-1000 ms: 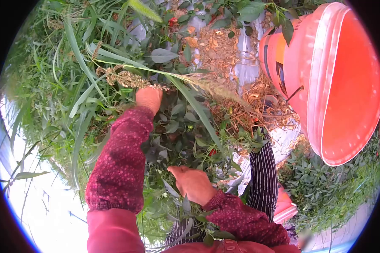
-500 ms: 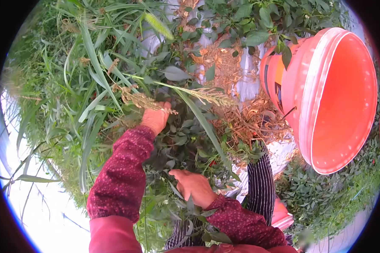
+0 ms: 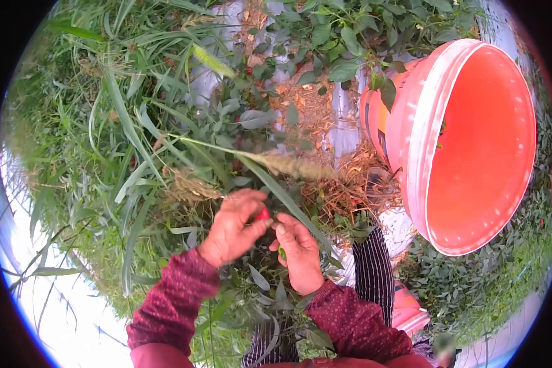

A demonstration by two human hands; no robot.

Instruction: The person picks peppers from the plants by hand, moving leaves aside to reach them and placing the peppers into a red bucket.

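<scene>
Low in the middle of the head view, my left hand point(image 3: 233, 228) has its fingers curled round a small red pepper point(image 3: 262, 214). Close to its right, my right hand point(image 3: 299, 251) is closed, fingertips near those of the left, with a bit of something green point(image 3: 282, 253) showing at its fingers. Whether the hands touch is hard to tell. Dark green leafy plants point(image 3: 257, 276) lie below and around both hands. A long grass blade point(image 3: 288, 190) crosses just above my right hand.
A large red bucket point(image 3: 484, 153) lies tilted at the right, its opening facing right. Another red container point(image 3: 408, 308) is at the lower right. Tall grass point(image 3: 116, 122) fills the left. Dry stalks point(image 3: 362, 184), pale ground sheeting point(image 3: 345, 126) and a striped trouser leg point(image 3: 374, 270) are nearer the middle.
My left hand has come down out of the foliage and now shows a red pepper. My right hand has moved up towards it and closed. The bucket appears slightly further left.
</scene>
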